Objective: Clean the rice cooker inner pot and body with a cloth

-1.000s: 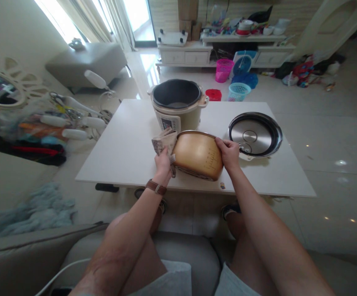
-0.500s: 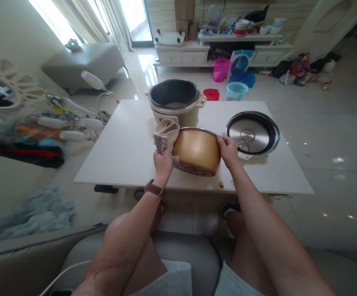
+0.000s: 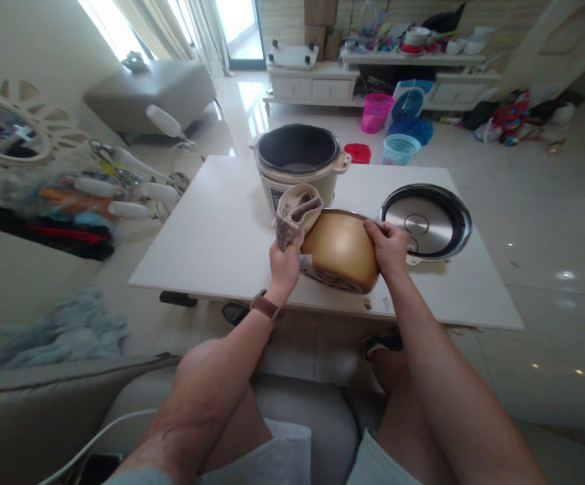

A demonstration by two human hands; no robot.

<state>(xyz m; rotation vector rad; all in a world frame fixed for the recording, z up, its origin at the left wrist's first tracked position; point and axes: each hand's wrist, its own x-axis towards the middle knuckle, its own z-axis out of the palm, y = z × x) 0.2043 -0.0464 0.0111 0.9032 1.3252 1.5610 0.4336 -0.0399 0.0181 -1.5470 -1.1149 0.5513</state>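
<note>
A gold inner pot (image 3: 343,246) is held tilted above the near side of the white table, its underside partly showing. My left hand (image 3: 285,266) is closed on a beige and grey cloth (image 3: 296,210), which is pressed against the pot's left side. My right hand (image 3: 389,246) grips the pot's right rim, thumb on the outside. Behind the pot stands the cream cooker body (image 3: 297,185) with its dark interior facing up. To the right lies the round cooker lid (image 3: 426,222), inner metal side up, just beyond my right hand.
The white table (image 3: 211,229) stands before my knees; a small sticker (image 3: 367,304) is near its front edge. Past it are a red basin (image 3: 358,153), a light blue basket (image 3: 400,149) and a pink basket (image 3: 376,112). A lamp with white arms (image 3: 164,121) stands left.
The view has shifted slightly left, so most things appear further right. The cloth now folds higher over the pot's left rim, and the pot's tilt has changed a little.
</note>
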